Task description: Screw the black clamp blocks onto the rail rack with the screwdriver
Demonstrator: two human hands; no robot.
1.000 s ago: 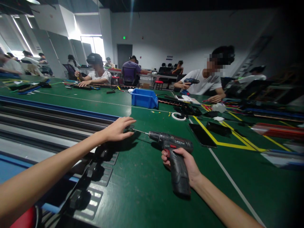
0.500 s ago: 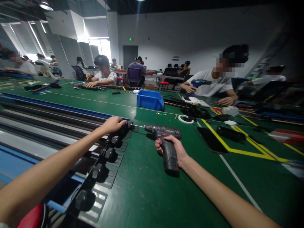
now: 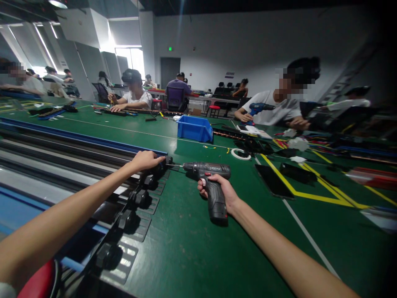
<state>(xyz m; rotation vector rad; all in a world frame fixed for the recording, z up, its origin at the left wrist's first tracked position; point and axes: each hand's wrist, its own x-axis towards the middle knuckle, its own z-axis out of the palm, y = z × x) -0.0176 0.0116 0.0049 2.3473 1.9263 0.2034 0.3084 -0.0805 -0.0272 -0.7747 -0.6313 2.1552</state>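
While I am sitting at the green workbench (image 3: 192, 248), my right hand (image 3: 221, 192) is clamping tight around the grip of a dark cordless drill (image 3: 207, 174), forefinger lying by its red trigger. I am holding the drill level, its body pointing left, and its thin bit (image 3: 173, 165) is reaching to the farthest black knob (image 3: 167, 160) at the far end of a row of black knobs (image 3: 136, 198) that are sitting on grey slotted plates (image 3: 124, 265) along the conveyor rail (image 3: 62, 149). My left hand (image 3: 144, 160) is reaching across that rail, its fingers folding together over the same knob and gripping it. Farther off, a blue bin (image 3: 194, 128) is standing on the bench, with a white tape roll (image 3: 241, 154) to its right and a black tablet (image 3: 273, 181) lying nearer, beside yellow floor-style lines (image 3: 297, 193). Across the bench, a person in a white shirt (image 3: 273, 111) is holding a blue drill (image 3: 260, 107).
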